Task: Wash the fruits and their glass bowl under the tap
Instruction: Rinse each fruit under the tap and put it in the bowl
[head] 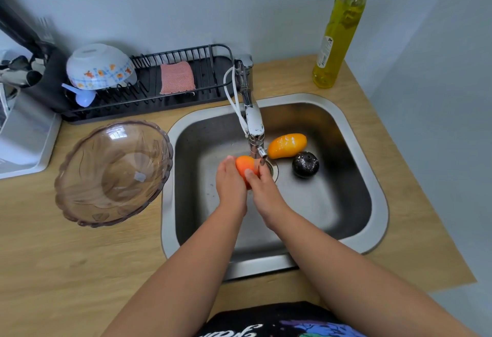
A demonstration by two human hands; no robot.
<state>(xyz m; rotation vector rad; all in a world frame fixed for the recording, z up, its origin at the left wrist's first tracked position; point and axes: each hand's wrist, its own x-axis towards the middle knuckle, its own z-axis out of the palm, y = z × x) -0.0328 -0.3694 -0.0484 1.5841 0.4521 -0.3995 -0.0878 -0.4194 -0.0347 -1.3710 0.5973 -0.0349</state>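
My left hand (231, 185) and right hand (267, 193) both clasp an orange fruit (245, 166) under the tap (255, 134); mango (287, 145) and dark plum (305, 164) lie right of it in the sink (378, 203) — glass bowl (113, 173) sits left on the counter (66, 270).

An orange-red fruit (246, 167) is sitting clasped between two hands directly beneath the tap (253, 123) spout, above the sink (346, 123) basin. A yellow-orange mango (287, 145) is lying on its side on the basin floor, touching a dark plum (305, 164) just beside it. The tinted glass bowl (114, 173) is resting empty and tilted on the counter, left of the sink.
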